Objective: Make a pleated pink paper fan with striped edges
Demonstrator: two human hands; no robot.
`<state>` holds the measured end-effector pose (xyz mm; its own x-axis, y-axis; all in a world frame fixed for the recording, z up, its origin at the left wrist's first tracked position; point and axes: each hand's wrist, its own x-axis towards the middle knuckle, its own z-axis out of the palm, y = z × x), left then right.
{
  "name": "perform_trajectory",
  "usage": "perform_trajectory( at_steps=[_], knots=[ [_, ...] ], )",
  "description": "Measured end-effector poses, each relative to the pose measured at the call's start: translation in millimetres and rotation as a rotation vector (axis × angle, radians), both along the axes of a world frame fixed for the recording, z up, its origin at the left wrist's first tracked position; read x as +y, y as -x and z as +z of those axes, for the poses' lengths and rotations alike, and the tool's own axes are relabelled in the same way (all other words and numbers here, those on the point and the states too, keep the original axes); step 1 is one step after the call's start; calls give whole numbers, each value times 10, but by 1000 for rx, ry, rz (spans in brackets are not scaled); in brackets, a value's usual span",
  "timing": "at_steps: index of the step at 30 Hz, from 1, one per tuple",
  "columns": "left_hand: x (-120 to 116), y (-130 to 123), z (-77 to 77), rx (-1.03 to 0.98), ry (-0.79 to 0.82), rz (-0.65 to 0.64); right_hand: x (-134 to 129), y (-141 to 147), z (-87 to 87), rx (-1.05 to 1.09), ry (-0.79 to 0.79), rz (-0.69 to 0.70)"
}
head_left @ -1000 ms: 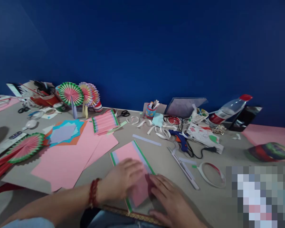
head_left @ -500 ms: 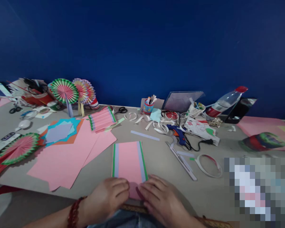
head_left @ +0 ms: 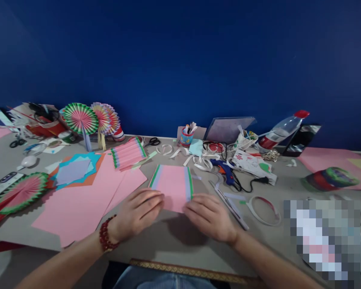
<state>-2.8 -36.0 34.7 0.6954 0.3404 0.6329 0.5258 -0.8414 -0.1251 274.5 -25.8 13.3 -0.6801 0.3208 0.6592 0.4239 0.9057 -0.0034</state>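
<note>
Paper (head_left: 175, 182), pink with green and lavender side borders, is held over the grey table (head_left: 144, 251) directly before the person. Its near left corner is gripped by the curled fingers of the left hand (head_left: 140, 210), its near right corner by those of the right hand (head_left: 210, 214). Pink sheets (head_left: 78, 204) are spread to the left, overlapped by pleated paper (head_left: 128, 152); a blue glue gun (head_left: 227, 172) is seen farther right.

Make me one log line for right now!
left hand: touching striped pink paper, left edge | right hand: touching its right edge | glue gun: on table
</note>
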Motion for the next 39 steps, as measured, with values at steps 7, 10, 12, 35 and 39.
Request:
perform_trajectory(
  at_steps=[7, 10, 12, 35, 39],
  knots=[
    [95, -41, -693, 367, 269, 70, 178, -20, -656, -214, 195, -94],
    [217, -4, -688, 363, 316, 149, 239, -61, -676, -162, 202, -143],
    [276, 29, -681, 309, 348, 172, 271, -101, -682, -104, 263, -161],
    [348, 91, -730, -45, 744, 362, 346, -96, -556, 91, 659, -303],
    [354, 92, -727, -42, 756, 402, 348, -81, -568, 93, 683, -347]
  ],
)
